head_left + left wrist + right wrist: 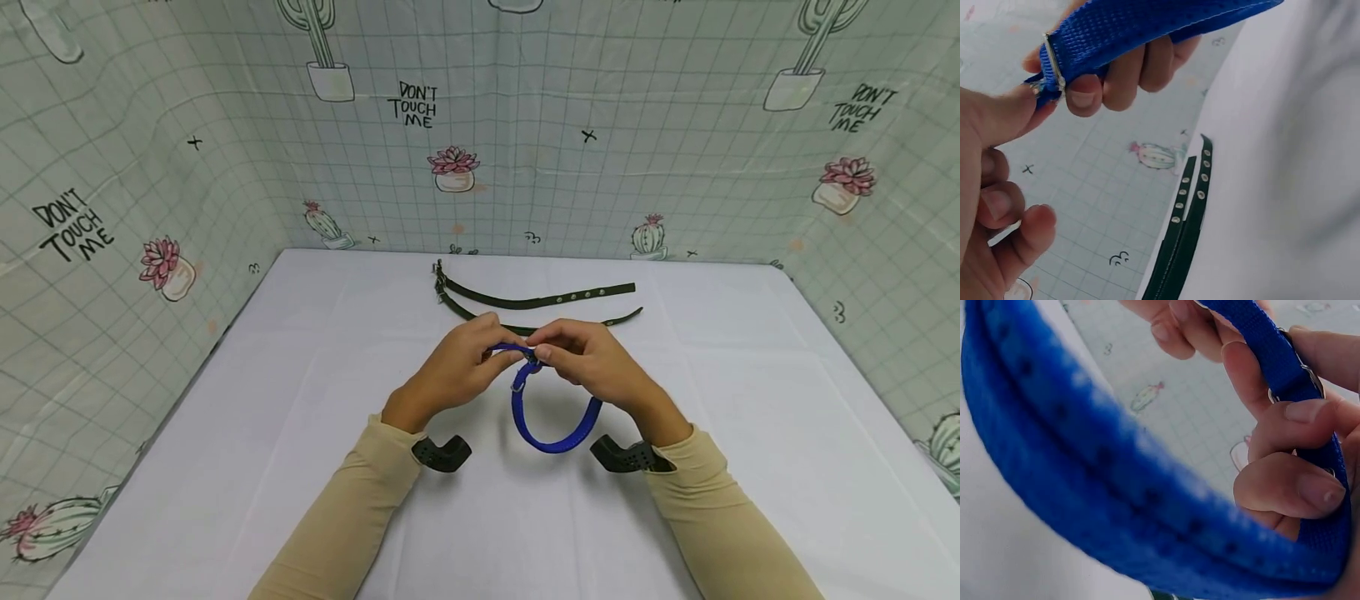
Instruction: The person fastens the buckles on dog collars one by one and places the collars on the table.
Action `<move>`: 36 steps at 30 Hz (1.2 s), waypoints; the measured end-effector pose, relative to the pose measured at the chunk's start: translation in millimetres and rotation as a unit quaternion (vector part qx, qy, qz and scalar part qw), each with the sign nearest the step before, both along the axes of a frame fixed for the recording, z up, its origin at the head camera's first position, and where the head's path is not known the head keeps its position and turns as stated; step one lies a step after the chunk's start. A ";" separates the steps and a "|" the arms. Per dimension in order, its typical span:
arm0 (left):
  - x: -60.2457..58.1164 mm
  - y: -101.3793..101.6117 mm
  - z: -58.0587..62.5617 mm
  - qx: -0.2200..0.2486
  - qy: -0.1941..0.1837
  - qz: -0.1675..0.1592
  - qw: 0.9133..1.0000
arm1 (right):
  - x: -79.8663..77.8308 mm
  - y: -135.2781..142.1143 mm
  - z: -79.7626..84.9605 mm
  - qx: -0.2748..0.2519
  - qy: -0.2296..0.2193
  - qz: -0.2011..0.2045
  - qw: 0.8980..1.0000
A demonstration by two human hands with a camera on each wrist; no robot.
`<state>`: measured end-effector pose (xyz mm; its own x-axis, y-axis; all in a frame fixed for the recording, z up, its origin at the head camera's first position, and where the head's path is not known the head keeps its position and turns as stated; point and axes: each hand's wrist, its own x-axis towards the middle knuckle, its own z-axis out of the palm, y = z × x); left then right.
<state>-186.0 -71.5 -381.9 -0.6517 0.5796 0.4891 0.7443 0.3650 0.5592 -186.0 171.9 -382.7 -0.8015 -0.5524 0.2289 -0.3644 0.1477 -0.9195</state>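
A blue collar [553, 447] hangs in a loop below both hands, over the white table. My left hand [467, 357] pinches the collar's strap end between thumb and fingers. On the other side, my right hand [596, 360] grips the collar by its buckle, fingertips almost meeting the left ones. The left wrist view shows a metal buckle frame [1054, 62] across the blue webbing, close to the left thumb. In the right wrist view the right fingers [1291, 484] curl round the strap, and the near part of the loop [1104, 469] is blurred.
Two dark green collars lie behind the hands, a farther one [525, 303] and a nearer one [468, 313], with metal eyelets and buckles at the left end. The white table [300, 467] is bordered by a hanging grid-patterned cloth [525, 167]. Each wrist carries a black camera mount [442, 454].
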 end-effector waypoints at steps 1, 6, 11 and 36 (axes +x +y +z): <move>0.4 0.6 -0.3 0.003 0.002 0.008 1.000 | 0.1 0.1 0.0 0.000 0.000 -0.001 1.000; 0.8 3.7 -1.8 0.022 0.016 0.030 0.999 | 0.1 -0.2 -0.4 0.004 0.011 -0.017 1.000; -0.1 5.1 -5.5 0.033 0.034 0.048 0.998 | 1.8 -3.3 -0.5 -0.002 0.016 -0.041 0.999; -2.2 7.9 -8.9 0.067 0.107 0.083 0.988 | 6.7 -14.9 1.6 -0.020 0.044 -0.117 0.992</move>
